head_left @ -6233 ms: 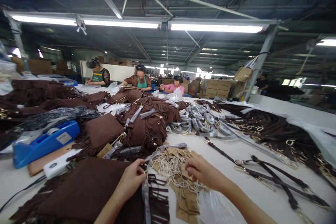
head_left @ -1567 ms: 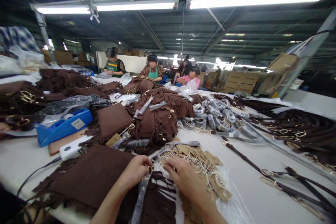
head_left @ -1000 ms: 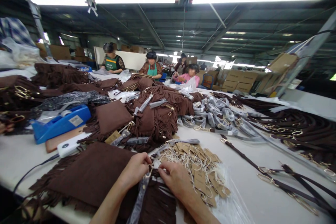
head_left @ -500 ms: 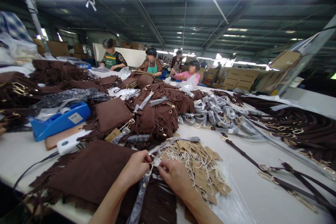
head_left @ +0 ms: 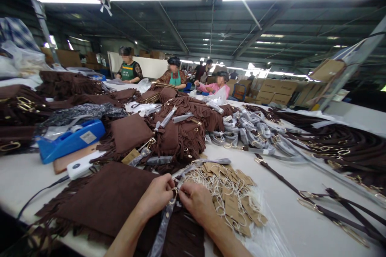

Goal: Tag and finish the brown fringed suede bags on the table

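Observation:
A large brown fringed bag (head_left: 105,200) lies flat at the table's near edge. Over its right part, my left hand (head_left: 159,192) pinches the gold clasp (head_left: 174,193) of a plastic-wrapped strap (head_left: 163,225), which hangs down toward me. My right hand (head_left: 194,198) is closed just beside it, its fingertips at the clasp; what they hold is too small to make out. Brown paper tags (head_left: 230,204) with white strings are heaped right beside my right hand, partly on clear plastic.
Brown fringed bags (head_left: 132,132) are piled ahead. A blue tape dispenser (head_left: 70,140) and a white device (head_left: 80,165) stand left. Wrapped straps (head_left: 250,124) and dark straps (head_left: 340,140) lie right. Several people work beyond the table.
My right hand has moved slightly left, closer to my left hand and the clasp. In the background, a standing person has turned and shifted a little.

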Available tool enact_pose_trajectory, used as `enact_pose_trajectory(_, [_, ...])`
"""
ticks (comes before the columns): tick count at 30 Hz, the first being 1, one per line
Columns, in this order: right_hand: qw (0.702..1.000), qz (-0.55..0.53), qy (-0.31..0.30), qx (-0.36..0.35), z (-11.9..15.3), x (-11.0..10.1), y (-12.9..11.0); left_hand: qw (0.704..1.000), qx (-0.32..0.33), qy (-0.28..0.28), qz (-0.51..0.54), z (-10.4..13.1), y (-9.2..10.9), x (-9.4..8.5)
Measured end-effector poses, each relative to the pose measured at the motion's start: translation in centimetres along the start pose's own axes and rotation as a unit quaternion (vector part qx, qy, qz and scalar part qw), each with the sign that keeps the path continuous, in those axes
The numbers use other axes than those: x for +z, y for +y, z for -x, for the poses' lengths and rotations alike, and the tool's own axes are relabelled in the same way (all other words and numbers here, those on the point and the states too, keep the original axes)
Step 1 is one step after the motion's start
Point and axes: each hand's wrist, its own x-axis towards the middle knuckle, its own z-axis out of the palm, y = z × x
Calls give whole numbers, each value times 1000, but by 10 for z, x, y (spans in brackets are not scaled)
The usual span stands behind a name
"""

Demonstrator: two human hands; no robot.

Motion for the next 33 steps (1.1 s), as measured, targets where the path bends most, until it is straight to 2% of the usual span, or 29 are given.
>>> enact_pose_trajectory(5, [1000, -14, -2, -3, 0, 1, 0, 998, 16, 23, -57, 0, 5, 3])
enact_pose_trajectory(10, [999, -37, -4, 2, 0, 0, 2, 989, 4, 59, -134, 2, 11, 12])
enact_pose_trajectory(13, [996, -90, -6, -3, 0, -5, 7, 985, 12, 91, -144, 4, 13, 10])
enact_pose_trajectory(17, [977, -214, 2, 6, -2, -12, 12, 986, 52, 120, -99, 4, 17, -1])
enact_pose_trajectory(21, [947, -322, 2, 15, -9, -13, 8, 985, 112, 125, -33, 3, 24, -6])
enact_pose_trajectory(25, [922, -386, -38, -5, -19, -9, -1, 979, 154, 127, 41, -3, 30, -7])
enact_pose_trajectory(28, [914, -402, -60, 8, -28, -4, -3, 978, 150, 129, 72, -9, 27, -6])
enact_pose_trajectory(33, [909, -416, -17, 16, -37, 1, 4, 984, 104, 104, 104, -12, 10, 0])
